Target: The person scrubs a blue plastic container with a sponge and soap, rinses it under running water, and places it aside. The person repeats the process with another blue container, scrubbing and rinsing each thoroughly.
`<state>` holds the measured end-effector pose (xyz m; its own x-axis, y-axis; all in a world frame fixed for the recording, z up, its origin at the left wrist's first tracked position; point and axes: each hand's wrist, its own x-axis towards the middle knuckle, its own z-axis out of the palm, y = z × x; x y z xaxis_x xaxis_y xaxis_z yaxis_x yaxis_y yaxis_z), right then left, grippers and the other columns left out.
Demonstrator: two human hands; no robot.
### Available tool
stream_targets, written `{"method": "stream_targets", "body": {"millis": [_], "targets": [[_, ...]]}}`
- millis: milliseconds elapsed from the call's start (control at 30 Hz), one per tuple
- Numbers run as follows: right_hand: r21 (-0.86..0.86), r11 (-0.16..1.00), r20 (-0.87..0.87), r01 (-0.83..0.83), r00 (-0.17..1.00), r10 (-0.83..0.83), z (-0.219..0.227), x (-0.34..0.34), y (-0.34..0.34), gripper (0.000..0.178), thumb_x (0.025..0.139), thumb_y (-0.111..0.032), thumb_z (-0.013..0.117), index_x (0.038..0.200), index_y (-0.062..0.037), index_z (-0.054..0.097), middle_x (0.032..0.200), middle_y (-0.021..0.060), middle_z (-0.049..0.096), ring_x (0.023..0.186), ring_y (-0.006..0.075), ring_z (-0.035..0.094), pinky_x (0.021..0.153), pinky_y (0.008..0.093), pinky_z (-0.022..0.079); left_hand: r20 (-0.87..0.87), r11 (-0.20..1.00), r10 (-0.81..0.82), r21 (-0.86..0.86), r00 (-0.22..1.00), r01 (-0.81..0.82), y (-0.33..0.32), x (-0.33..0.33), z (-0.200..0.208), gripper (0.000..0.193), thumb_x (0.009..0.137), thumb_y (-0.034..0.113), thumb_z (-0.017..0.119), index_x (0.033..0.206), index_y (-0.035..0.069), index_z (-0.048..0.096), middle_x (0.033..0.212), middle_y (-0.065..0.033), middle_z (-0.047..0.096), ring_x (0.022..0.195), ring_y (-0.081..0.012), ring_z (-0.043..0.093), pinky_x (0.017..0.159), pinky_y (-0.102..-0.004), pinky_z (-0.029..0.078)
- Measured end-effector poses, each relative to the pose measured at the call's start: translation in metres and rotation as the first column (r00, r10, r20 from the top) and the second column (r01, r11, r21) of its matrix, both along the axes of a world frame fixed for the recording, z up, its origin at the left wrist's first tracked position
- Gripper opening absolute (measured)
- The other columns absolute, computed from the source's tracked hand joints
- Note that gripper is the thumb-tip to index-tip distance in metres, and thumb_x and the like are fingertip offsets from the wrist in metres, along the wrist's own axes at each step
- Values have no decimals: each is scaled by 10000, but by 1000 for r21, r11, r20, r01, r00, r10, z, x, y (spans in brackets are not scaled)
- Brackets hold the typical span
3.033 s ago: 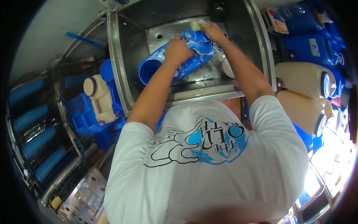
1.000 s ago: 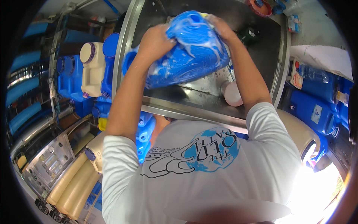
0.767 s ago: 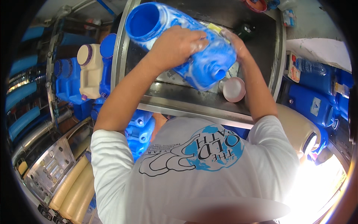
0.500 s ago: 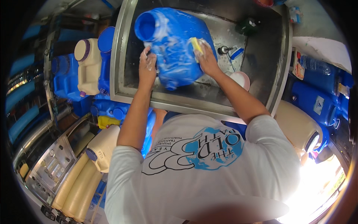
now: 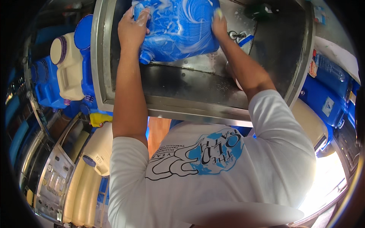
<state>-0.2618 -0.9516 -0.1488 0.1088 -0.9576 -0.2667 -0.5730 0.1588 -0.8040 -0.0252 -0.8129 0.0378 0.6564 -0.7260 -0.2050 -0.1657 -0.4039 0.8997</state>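
A large blue plastic water jug (image 5: pixel 178 34), streaked with white suds, lies tilted in the metal sink; its small spout (image 5: pixel 146 57) points toward me at the lower left. My left hand (image 5: pixel 134 24) grips the jug at its upper left, with fingers closed around that part. At the jug's right side, my right hand (image 5: pixel 219 27) presses a yellow sponge (image 5: pixel 218 14) against the wall, mostly covered by the fingers. The top of the jug runs out of the picture.
The steel sink rim (image 5: pixel 182 114) runs between me and the jug. Beside the right forearm are a drain fitting (image 5: pixel 232 35) and a blue-handled brush (image 5: pixel 246 40). Cream jugs (image 5: pixel 70 72) and blue jugs (image 5: pixel 49 81) stand left; another blue container (image 5: pixel 323 100) stands right.
The jug has turned so its wide mouth is out of sight and has shifted up and left. My left hand has moved up with it; the right hand has moved up along the jug's side.
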Motion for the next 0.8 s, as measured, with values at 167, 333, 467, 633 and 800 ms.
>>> {"method": "stream_targets", "body": {"millis": [167,333,467,633,800], "targets": [[-568,730,9,-379,885,466,79,45,63,521,950,-312,562,1305,60,482,1319,321,501,1303,469,432,1114,512,330,-56,998,32,-52,998,-35,-2,7,-4,384,900,230,738,1224,34,673,888,-50,717,586,-57,543,530,-222,458],[275,961,187,-34,982,-19,32,-39,127,640,1003,-386,502,1458,32,334,1265,257,555,1215,363,545,1054,534,409,-46,998,63,9,997,-63,-4,4,7,403,898,258,730,1231,38,674,879,-49,715,564,-68,535,525,-232,451],[775,624,237,102,868,-436,-78,-76,24,659,1040,-534,358,1418,-2,448,1118,210,657,1058,335,645,922,497,518,28,996,76,36,997,-77,-8,-3,13,346,868,279,735,1106,30,701,779,-74,676,537,-133,586,540,-285,495],[628,774,393,78,827,-403,-55,12,-114,663,996,-548,474,1381,-9,503,1279,227,620,1201,349,587,1008,519,459,72,996,54,64,996,-58,-6,-8,23,361,880,247,726,1160,24,684,874,-118,705,724,-201,664,710,-334,533],[-458,525,-5,-717,593,805,-16,99,-240,426,957,-334,529,1226,-14,611,1227,232,617,1111,393,610,937,429,483,130,999,10,45,991,-16,-13,-4,11,483,858,313,730,1222,4,659,1081,-210,709,1012,-324,686,906,-378,506]]}}
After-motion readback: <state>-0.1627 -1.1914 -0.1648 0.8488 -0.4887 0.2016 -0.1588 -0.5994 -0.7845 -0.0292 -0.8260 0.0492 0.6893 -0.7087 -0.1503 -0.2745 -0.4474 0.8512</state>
